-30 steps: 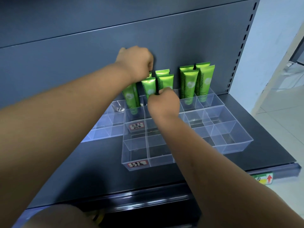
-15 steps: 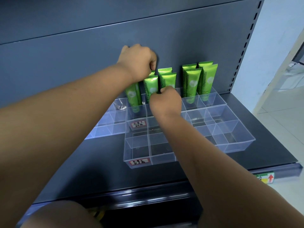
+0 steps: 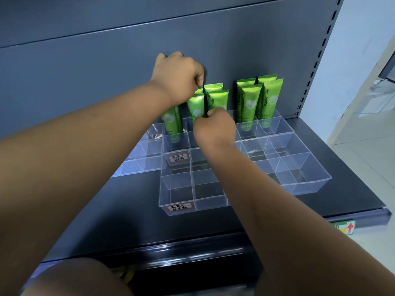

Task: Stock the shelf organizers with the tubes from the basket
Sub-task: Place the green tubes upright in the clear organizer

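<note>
While both arms are reaching over the dark shelf [image 3: 106, 210], the clear organizers [image 3: 299, 167] are lying side by side on it, their front compartments sitting nearer the person than either hand. The left hand [image 3: 178, 79] is staying high against the back panel [image 3: 85, 71], its fingers curling tightly round the top of the leftmost tube [image 3: 171, 122], which is standing upright in a back compartment directly beneath that fist. The right hand [image 3: 214, 130] is sitting lower and just right of the left one, thumb and fingers pinching at the lower part of the middle tubes [image 3: 218, 99]; which one it is holding I cannot tell. Those are standing upright in the back row, rising just behind its fingers. Four more tubes [image 3: 250, 99] are standing right of that hand, apart from it. A handwritten label [image 3: 178, 158] is showing just left of the right wrist, a second label [image 3: 179, 207] nearer the person, and a red-arrow tag [image 3: 350, 227] is hanging on the shelf edge, well right of the right forearm.
</note>
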Demonstrator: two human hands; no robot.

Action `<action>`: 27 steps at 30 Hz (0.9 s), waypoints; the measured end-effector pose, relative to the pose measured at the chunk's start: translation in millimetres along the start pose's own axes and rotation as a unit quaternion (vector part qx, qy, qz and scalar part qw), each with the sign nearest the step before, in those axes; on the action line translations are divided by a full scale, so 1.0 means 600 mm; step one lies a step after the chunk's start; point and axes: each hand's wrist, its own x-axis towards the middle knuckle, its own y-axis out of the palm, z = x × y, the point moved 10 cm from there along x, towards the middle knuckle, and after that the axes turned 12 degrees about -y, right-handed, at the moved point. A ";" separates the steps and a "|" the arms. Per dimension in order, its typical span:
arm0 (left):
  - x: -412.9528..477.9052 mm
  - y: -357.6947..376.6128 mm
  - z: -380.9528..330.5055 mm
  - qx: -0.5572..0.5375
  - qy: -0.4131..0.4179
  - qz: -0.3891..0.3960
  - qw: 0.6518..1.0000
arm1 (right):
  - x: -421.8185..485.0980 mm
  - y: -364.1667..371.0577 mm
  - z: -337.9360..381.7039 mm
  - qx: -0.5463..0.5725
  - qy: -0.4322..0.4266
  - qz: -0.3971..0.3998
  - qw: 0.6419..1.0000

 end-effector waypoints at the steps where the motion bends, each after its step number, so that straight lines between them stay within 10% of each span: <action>1: 0.000 0.000 0.000 0.001 0.000 -0.001 1.000 | 0.000 0.000 0.000 0.001 0.000 0.000 1.000; 27: -0.083 -0.033 0.052 -0.022 -0.057 -0.035 0.998 | -0.022 -0.010 0.024 -0.022 -0.033 -0.019 0.999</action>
